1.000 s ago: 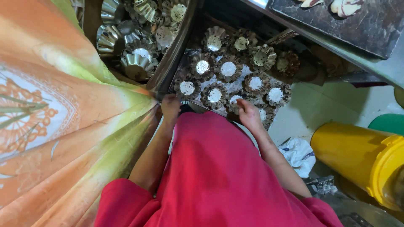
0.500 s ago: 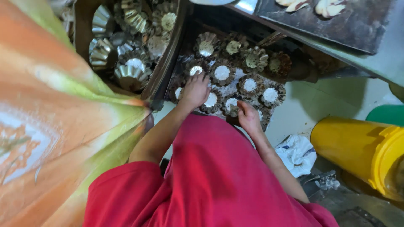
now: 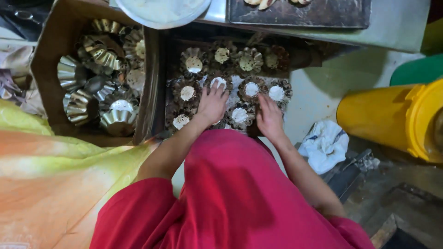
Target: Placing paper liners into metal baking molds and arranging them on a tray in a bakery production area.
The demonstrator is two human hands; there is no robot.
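A dark tray [image 3: 295, 57] on the floor holds several small fluted metal molds [image 3: 252, 88], most with a white disc inside. My left hand [image 3: 212, 103] lies flat on the middle of the tray with its fingers spread, the fingertips on one mold [image 3: 218, 82]. My right hand [image 3: 270, 119] rests at the tray's near right part, fingers stretched out beside another mold [image 3: 240, 115]. Neither hand grips anything that I can see. Both arms reach forward over my red garment [image 3: 235, 198].
A cardboard box [image 3: 46, 69] at the left holds several shiny empty fluted tins [image 3: 117, 115]. Above the tray stands a low table with a dark baking sheet [image 3: 300, 14] and a white round plate [image 3: 161, 11]. A yellow bucket [image 3: 392, 117], a white cloth [image 3: 325, 143] and an orange-yellow fabric [image 3: 55, 184] lie around.
My left hand moved forward from the tray's near edge onto the molds in the middle. My right hand stayed at the near right molds. The view shifted left and closer.
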